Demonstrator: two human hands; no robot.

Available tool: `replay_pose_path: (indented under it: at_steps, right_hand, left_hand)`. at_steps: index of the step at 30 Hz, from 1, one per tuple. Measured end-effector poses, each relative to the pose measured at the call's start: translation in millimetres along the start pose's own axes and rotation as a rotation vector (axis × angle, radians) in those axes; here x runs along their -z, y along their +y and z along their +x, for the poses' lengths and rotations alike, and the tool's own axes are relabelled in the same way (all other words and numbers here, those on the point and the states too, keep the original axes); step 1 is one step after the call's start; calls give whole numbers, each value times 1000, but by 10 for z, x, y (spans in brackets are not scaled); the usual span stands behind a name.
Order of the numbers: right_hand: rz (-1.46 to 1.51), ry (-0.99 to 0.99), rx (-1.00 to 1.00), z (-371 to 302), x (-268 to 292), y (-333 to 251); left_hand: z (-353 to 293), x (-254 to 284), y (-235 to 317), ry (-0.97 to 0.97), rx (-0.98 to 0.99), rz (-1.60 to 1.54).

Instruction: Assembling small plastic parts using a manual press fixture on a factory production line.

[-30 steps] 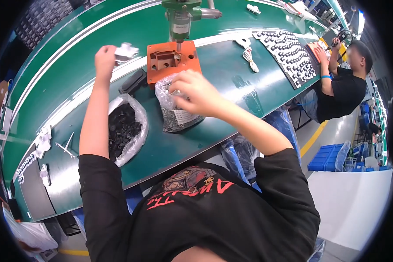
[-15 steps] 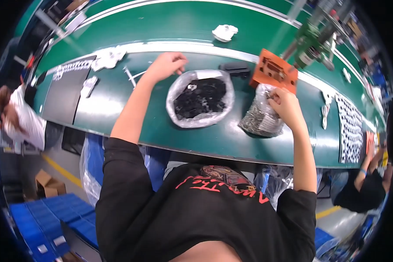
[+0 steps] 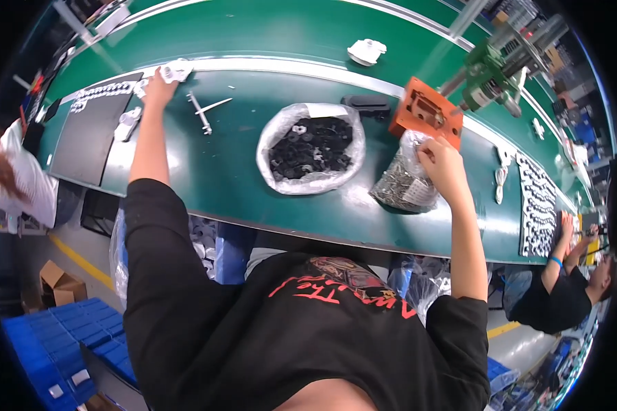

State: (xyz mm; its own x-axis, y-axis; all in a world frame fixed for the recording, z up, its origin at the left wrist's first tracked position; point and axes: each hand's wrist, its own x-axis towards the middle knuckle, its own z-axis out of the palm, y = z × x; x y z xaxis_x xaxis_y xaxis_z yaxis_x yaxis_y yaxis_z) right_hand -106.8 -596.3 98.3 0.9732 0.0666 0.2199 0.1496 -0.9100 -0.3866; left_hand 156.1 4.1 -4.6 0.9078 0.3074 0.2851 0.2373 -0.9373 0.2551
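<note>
Out at the far left of the bench, my left hand [image 3: 159, 90] is on a small pile of white plastic parts [image 3: 178, 70]; its fingertips are too hidden to show their grip. My right hand [image 3: 441, 163] is at the mouth of a clear plastic bag [image 3: 406, 183] full of small metal pieces that look like screws. Its fingers are curled and pressed together, and what they hold is too small to make out. Between my hands stands an open clear bag of small black parts [image 3: 312, 149], with a whitish piece on top.
Behind the screw bag sits an orange fixture block [image 3: 428, 111], beside a green machine head [image 3: 487, 79]. A black tool-like object [image 3: 367, 105] lies left of the block. White rods [image 3: 204, 111], a dark mat [image 3: 92, 140] and a tray of parts [image 3: 538, 205] lie farther out. Another person [image 3: 555, 294] works at right.
My left hand has swung left, from beside the bag of black parts to the white parts. My right hand stays at the screw bag's mouth. The view has shifted slightly.
</note>
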Motion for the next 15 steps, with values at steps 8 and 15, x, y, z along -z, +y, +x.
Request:
replay_pose_path:
  at_steps: [8,15]
  right_hand:
    - [55,72,-58,-55,-52,47]
    - [55,164,-9,-194,-54,174]
  left_hand:
    - [196,-182,-57,-65,-75,24]
    - [267,-232,24,-54,-186,213]
